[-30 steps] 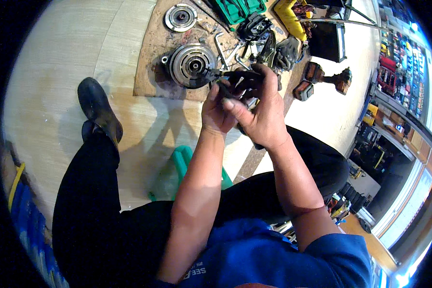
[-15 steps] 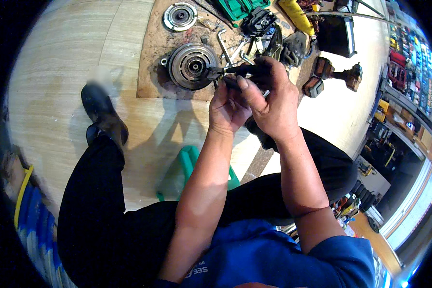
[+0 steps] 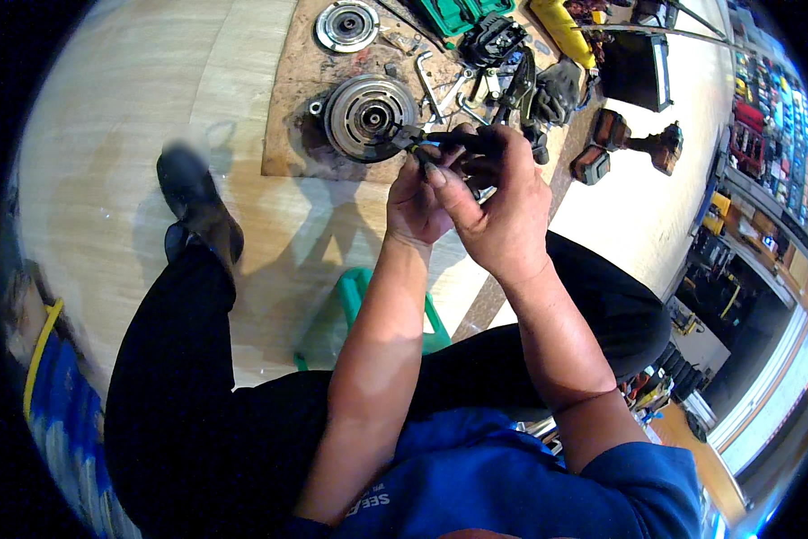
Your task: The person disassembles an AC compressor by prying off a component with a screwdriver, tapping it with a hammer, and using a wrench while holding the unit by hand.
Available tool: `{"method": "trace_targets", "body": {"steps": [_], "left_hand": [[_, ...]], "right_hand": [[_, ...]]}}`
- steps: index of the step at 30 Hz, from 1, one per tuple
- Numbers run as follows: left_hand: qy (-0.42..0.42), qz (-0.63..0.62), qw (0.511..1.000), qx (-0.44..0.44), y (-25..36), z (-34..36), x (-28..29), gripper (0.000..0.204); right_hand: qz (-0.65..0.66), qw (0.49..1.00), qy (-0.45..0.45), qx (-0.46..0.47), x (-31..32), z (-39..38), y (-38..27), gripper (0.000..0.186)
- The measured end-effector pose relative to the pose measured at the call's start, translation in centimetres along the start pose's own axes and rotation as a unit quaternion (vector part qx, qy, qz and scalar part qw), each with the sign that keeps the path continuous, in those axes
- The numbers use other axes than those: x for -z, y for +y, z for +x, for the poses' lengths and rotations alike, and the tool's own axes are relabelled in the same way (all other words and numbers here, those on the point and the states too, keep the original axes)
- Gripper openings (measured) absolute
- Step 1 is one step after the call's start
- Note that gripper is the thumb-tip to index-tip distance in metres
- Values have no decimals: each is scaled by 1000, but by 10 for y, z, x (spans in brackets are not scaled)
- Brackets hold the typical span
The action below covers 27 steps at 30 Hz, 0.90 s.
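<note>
Dark pliers (image 3: 406, 137) with black handles are held between my two hands. Their metal head lies over the lower right edge of a round, grooved metal pulley (image 3: 365, 117); whether they touch it I cannot tell. My right hand (image 3: 509, 211) is closed around the handles, thumb pointing toward the left hand. Close beside it, my left hand (image 3: 416, 211) is closed on the lower part of the tool, its fingertips partly hidden. The pulley lies flat on a stained brown board (image 3: 287, 135), with a small metal lug at its left side.
Beyond the pulley lie a second metal disc (image 3: 347, 26), a hex key (image 3: 426, 79), dark gloves (image 3: 559, 94) and a green case (image 3: 458, 13). A cordless impact driver (image 3: 651, 144) rests at the right. Below my forearms stands a green stool (image 3: 355, 292).
The pliers' head has tilted slightly, and my right thumb has shifted left and down along the tool. The board and its items appear a little higher and further right in view.
</note>
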State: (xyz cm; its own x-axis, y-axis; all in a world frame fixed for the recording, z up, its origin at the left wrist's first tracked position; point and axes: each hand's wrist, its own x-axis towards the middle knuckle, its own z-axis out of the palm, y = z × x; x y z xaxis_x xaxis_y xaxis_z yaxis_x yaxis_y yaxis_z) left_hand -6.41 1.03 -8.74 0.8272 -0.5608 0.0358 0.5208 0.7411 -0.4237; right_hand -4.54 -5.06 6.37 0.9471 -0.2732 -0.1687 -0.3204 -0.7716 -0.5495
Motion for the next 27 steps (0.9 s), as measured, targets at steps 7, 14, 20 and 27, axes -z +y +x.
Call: {"method": "trace_targets", "body": {"steps": [7,14,20,27], "left_hand": [[9,23,1000,-11,2,0,-3,38],[35,21,999,-2,4,0,-8,37],[10,-22,999,-25,2,1,3,43],[47,-47,996,-61,-2,-1,-1,51]], "right_hand": [[-15,1000,21,-2,-5,-3,-7,67],[-32,999,15,-24,-6,-5,-13,59],[-17,999,28,-22,-12,-5,-13,66],[-32,999,1,-29,-10,2,-24,60]]}}
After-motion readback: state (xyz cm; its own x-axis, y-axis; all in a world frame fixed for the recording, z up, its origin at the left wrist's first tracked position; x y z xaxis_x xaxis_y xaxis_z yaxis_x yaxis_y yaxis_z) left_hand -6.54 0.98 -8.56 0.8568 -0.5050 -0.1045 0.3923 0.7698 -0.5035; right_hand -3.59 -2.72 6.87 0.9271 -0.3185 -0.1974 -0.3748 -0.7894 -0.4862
